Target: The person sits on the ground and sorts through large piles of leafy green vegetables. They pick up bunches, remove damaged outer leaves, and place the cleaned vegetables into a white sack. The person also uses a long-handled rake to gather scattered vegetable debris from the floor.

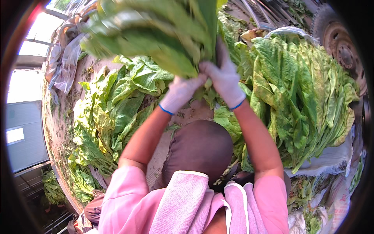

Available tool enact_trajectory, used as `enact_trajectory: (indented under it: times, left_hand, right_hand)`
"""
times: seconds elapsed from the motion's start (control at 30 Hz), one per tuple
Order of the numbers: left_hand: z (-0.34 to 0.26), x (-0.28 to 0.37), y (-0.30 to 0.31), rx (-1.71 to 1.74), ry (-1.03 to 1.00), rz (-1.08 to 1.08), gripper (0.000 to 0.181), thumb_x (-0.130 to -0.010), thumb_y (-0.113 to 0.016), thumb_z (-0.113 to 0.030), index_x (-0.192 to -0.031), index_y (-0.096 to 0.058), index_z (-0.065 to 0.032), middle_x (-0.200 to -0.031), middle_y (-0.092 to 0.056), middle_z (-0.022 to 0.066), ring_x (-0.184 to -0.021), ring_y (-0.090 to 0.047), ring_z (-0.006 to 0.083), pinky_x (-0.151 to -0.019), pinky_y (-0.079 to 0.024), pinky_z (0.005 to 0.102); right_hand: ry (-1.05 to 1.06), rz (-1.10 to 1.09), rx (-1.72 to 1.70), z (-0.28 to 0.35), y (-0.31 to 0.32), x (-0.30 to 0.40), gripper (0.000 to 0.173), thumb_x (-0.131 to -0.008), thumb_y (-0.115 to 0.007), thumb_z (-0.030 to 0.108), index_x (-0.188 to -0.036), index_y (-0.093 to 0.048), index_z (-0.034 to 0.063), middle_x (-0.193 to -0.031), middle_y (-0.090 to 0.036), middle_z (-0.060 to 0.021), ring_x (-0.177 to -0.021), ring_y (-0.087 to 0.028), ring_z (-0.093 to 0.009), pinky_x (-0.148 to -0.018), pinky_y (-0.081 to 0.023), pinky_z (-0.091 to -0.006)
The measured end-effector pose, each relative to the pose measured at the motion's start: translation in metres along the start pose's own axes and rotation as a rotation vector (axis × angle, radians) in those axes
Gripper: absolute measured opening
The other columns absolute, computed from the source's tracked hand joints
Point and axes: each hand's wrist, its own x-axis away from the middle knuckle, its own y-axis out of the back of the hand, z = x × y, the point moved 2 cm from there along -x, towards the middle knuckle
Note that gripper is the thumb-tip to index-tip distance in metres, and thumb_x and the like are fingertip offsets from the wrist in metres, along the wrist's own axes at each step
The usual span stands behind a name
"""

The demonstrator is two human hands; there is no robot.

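My left hand (182,92) and my right hand (226,80), both in white knit gloves with blue cuffs, are raised in front of me and close together. Both grip the stem end of a bunch of large green leaves (152,35), which fans up and to the left and is blurred. The leaves look like tobacco. Below and left, a long heap of green and yellowish leaves (108,108) lies on the ground. To the right, a thick stack of similar leaves (295,93) rests on a pale woven sheet (327,158). Parts of the fingers are hidden by leaves and stems.
A vehicle wheel (344,52) stands at the upper right, near metal bars (263,14). Crumpled plastic sheeting (68,64) hangs at the upper left. More leaves (52,185) are beyond the edge at lower left. Leaf scraps litter the ground (58,122).
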Motion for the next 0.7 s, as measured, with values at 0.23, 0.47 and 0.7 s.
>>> enact_trajectory:
  times: [0.23,0.47,0.7]
  left_hand:
    - [0.226,-0.015,-0.082,0.327,0.408,0.147,0.075,-0.089,-0.067,-0.046,-0.143,-0.043,-0.0015,-0.142,-0.051,0.0178,-0.132,-0.048,0.0283,-0.107,-0.039,0.0346]
    - [0.233,0.004,-0.073,0.005,0.312,0.177,0.066,-0.089,-0.066,-0.043,-0.14,-0.048,-0.0054,-0.128,-0.059,0.0174,-0.116,-0.055,0.0293,-0.097,-0.044,0.0354]
    - [0.208,0.018,-0.016,-0.198,0.398,0.335,0.049,-0.093,-0.065,-0.032,-0.133,-0.055,-0.0048,-0.11,-0.065,0.0118,-0.094,-0.059,0.0181,-0.082,-0.048,0.0305]
  right_hand:
    - [-0.76,0.342,0.582,-0.146,-0.027,0.089,0.08,-0.085,-0.059,0.04,-0.155,-0.026,0.0175,-0.121,-0.061,-0.03,-0.11,-0.06,-0.044,-0.092,-0.047,-0.0473]
    - [-0.824,0.383,0.577,-0.124,-0.024,0.086,0.08,-0.087,-0.06,0.038,-0.155,-0.025,0.0142,-0.12,-0.062,-0.029,-0.108,-0.062,-0.044,-0.093,-0.048,-0.0479]
    - [-0.601,0.83,0.852,-0.008,0.028,0.023,0.054,-0.083,-0.07,0.04,-0.121,-0.057,0.0034,-0.104,-0.069,-0.0216,-0.101,-0.067,-0.039,-0.083,-0.054,-0.0478]
